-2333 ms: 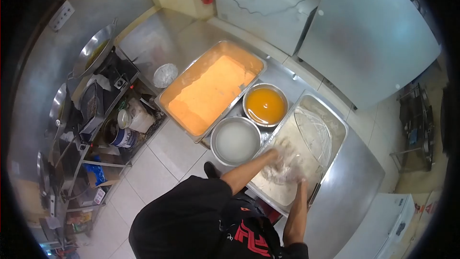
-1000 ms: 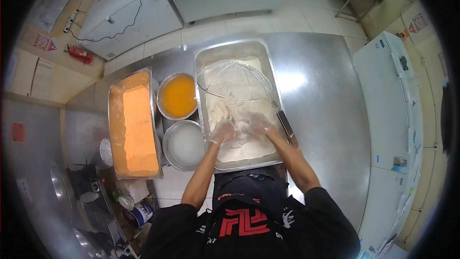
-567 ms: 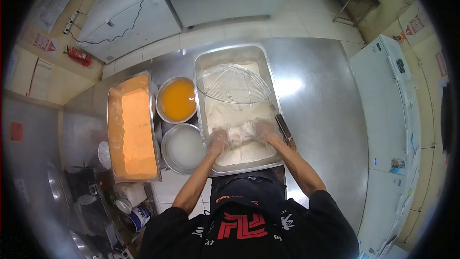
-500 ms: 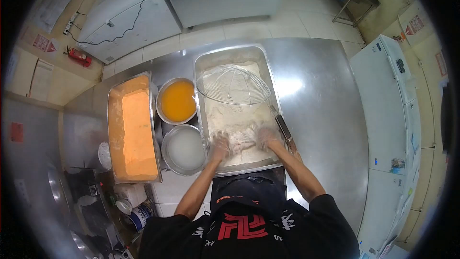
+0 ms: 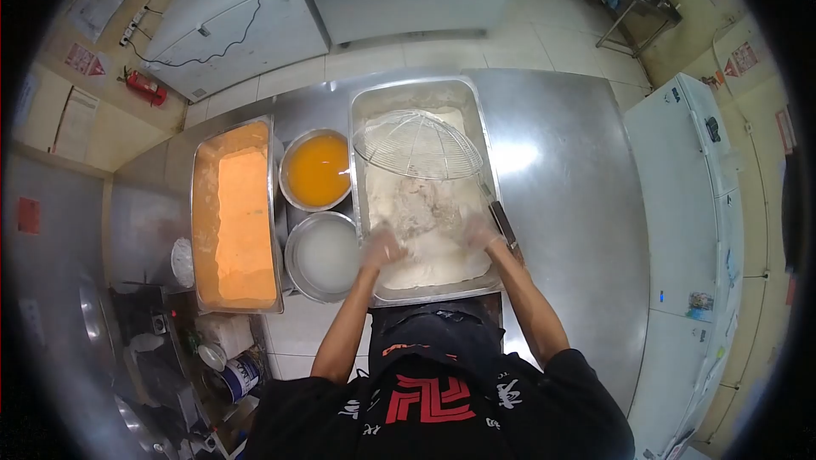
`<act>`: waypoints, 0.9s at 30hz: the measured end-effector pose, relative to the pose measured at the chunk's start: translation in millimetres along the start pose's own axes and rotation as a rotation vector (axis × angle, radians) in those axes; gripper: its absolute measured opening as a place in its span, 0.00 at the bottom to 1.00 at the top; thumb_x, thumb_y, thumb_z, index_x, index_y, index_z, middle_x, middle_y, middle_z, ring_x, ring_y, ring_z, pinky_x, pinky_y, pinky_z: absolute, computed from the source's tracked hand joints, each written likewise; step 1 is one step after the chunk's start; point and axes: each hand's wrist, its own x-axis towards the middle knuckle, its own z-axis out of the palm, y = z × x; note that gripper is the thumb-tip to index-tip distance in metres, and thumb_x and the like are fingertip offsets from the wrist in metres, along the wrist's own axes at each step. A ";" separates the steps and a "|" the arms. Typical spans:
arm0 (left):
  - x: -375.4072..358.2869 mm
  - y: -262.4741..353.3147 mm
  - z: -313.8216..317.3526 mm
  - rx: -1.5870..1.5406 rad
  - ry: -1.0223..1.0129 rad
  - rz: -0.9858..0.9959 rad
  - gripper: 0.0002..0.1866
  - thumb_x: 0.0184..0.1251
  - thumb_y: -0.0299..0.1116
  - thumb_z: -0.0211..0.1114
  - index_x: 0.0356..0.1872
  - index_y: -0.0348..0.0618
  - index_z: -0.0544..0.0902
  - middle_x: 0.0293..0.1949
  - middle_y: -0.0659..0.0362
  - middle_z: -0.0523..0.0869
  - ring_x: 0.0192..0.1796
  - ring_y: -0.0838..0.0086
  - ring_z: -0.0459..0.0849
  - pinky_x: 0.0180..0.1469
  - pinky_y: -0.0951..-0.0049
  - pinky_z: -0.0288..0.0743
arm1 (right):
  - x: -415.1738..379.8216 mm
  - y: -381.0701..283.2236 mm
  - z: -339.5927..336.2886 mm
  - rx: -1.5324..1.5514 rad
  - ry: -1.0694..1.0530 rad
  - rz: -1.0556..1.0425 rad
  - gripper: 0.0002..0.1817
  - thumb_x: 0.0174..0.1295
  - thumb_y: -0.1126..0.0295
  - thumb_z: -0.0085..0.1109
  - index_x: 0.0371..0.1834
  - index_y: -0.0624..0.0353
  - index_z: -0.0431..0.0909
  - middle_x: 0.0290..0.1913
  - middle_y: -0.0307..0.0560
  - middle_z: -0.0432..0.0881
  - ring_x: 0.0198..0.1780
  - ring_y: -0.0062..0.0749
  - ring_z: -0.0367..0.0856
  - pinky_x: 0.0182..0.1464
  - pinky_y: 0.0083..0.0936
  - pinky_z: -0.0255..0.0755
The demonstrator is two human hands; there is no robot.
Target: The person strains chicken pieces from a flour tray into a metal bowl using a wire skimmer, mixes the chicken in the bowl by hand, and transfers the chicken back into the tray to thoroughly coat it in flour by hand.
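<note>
A deep metal tray (image 5: 362,96) holds pale flour (image 5: 425,266). My left hand (image 5: 384,247), in a clear glove, is at the tray's left side, low over the flour. On the right side, my right hand (image 5: 481,232) is gloved too and blurred by motion. The fingers of both hands are smeared, so their shape is unclear. Between and just beyond the hands, a rough, lumpy patch (image 5: 420,207) shows in the flour. A round wire skimmer (image 5: 418,147) lies across the tray's far part, its dark handle (image 5: 503,224) over the right rim.
Left of the tray stand a bowl of orange liquid (image 5: 318,171) and a bowl of cloudy liquid (image 5: 325,258). Farther left is a long tray of orange powder (image 5: 246,230). All rest on a steel table (image 5: 569,162). A white fridge (image 5: 680,179) stands at the right.
Both hands have moved apart, away from the lumpy material between them. That material now lies farther up the tray, and the flour near me looks smoother. The view has shifted slightly.
</note>
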 end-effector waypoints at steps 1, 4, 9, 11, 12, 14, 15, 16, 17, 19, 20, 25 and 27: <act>-21.1 13.4 13.1 -0.014 0.007 -0.073 0.36 0.56 0.51 0.53 0.55 0.26 0.64 0.50 0.39 0.74 0.53 0.54 0.73 0.54 0.56 0.66 | -16.1 -13.4 -0.7 -0.081 -0.078 0.118 0.17 0.54 0.72 0.49 0.48 0.63 0.73 0.37 0.44 0.81 0.37 0.29 0.79 0.40 0.24 0.73; -35.6 73.9 29.0 0.112 -0.050 -0.214 0.30 0.58 0.49 0.53 0.51 0.29 0.69 0.50 0.42 0.73 0.52 0.57 0.73 0.54 0.60 0.66 | -36.3 -48.5 34.7 -0.292 -0.250 0.503 0.16 0.54 0.71 0.49 0.46 0.62 0.74 0.37 0.45 0.81 0.37 0.30 0.78 0.40 0.26 0.73; 8.4 29.8 58.2 -1.359 0.113 -0.184 0.17 0.64 0.42 0.45 0.32 0.38 0.75 0.27 0.58 0.70 0.31 0.74 0.66 0.39 0.69 0.65 | 4.2 -28.7 32.3 0.180 -0.327 0.507 0.14 0.52 0.70 0.50 0.43 0.61 0.74 0.35 0.46 0.80 0.36 0.32 0.78 0.40 0.28 0.72; -7.6 9.6 34.2 -1.089 0.177 -0.050 0.16 0.64 0.42 0.45 0.32 0.39 0.75 0.26 0.58 0.71 0.31 0.73 0.68 0.39 0.70 0.65 | 8.1 -29.2 5.8 0.528 -0.163 0.481 0.14 0.52 0.69 0.51 0.42 0.61 0.75 0.35 0.46 0.79 0.36 0.33 0.78 0.40 0.29 0.71; -14.8 1.6 31.0 -0.824 0.226 0.078 0.16 0.63 0.41 0.45 0.32 0.39 0.75 0.25 0.57 0.72 0.32 0.73 0.69 0.39 0.70 0.66 | 4.9 -32.2 -12.1 0.645 -0.109 0.452 0.13 0.52 0.69 0.51 0.41 0.60 0.75 0.34 0.46 0.79 0.36 0.33 0.78 0.40 0.30 0.71; -7.9 -10.8 56.5 -0.720 0.087 -0.259 0.18 0.64 0.42 0.47 0.34 0.38 0.78 0.28 0.55 0.77 0.36 0.70 0.74 0.43 0.70 0.68 | -5.9 -38.1 -26.9 0.508 -0.098 0.426 0.13 0.51 0.69 0.51 0.40 0.60 0.75 0.34 0.47 0.79 0.36 0.34 0.78 0.40 0.31 0.71; -7.2 -15.3 73.4 -0.408 -0.081 -0.111 0.18 0.63 0.42 0.47 0.33 0.38 0.78 0.31 0.52 0.79 0.39 0.66 0.75 0.45 0.68 0.68 | -12.3 -41.2 -17.3 0.284 -0.124 0.440 0.13 0.51 0.68 0.52 0.39 0.60 0.76 0.34 0.47 0.79 0.35 0.34 0.78 0.40 0.31 0.71; -6.6 -19.7 90.3 -0.112 -0.194 0.076 0.17 0.63 0.41 0.47 0.32 0.38 0.79 0.33 0.49 0.80 0.42 0.63 0.76 0.47 0.67 0.67 | -14.9 -44.2 1.9 0.051 -0.149 0.481 0.12 0.51 0.68 0.52 0.38 0.59 0.76 0.33 0.47 0.79 0.35 0.34 0.77 0.40 0.32 0.70; -0.7 -5.2 91.4 0.014 -0.265 0.054 0.17 0.62 0.41 0.48 0.33 0.38 0.79 0.34 0.50 0.81 0.42 0.62 0.76 0.47 0.65 0.68 | -11.2 -45.0 21.6 -0.101 -0.165 0.531 0.12 0.51 0.68 0.52 0.38 0.59 0.76 0.33 0.47 0.79 0.35 0.35 0.77 0.40 0.32 0.70; 19.5 19.9 79.5 -0.095 -0.202 -0.145 0.16 0.60 0.39 0.50 0.35 0.37 0.79 0.34 0.51 0.81 0.42 0.62 0.78 0.47 0.63 0.69 | 6.8 -34.9 57.4 -0.137 -0.180 0.596 0.12 0.50 0.67 0.52 0.37 0.59 0.76 0.33 0.48 0.78 0.35 0.36 0.77 0.40 0.33 0.70; 27.7 25.4 76.7 -0.240 -0.017 -0.228 0.15 0.59 0.38 0.50 0.36 0.37 0.79 0.35 0.52 0.82 0.42 0.61 0.78 0.46 0.61 0.70 | 15.8 -31.3 64.5 -0.060 -0.147 0.619 0.11 0.50 0.67 0.53 0.36 0.58 0.76 0.32 0.48 0.78 0.35 0.36 0.77 0.40 0.34 0.70; 70.0 -7.8 67.5 0.800 0.809 -0.039 0.21 0.54 0.38 0.56 0.47 0.37 0.75 0.39 0.53 0.82 0.44 0.61 0.79 0.47 0.58 0.71 | 29.4 -22.3 54.7 0.227 0.511 0.762 0.11 0.48 0.66 0.54 0.33 0.58 0.77 0.31 0.50 0.77 0.35 0.39 0.77 0.41 0.36 0.69; 75.6 6.8 32.5 0.937 0.717 0.001 0.30 0.49 0.41 0.61 0.54 0.35 0.69 0.46 0.49 0.76 0.50 0.60 0.75 0.53 0.58 0.66 | 38.4 -25.6 13.0 -0.145 0.154 0.802 0.12 0.45 0.64 0.56 0.30 0.60 0.77 0.31 0.55 0.77 0.36 0.44 0.76 0.42 0.37 0.69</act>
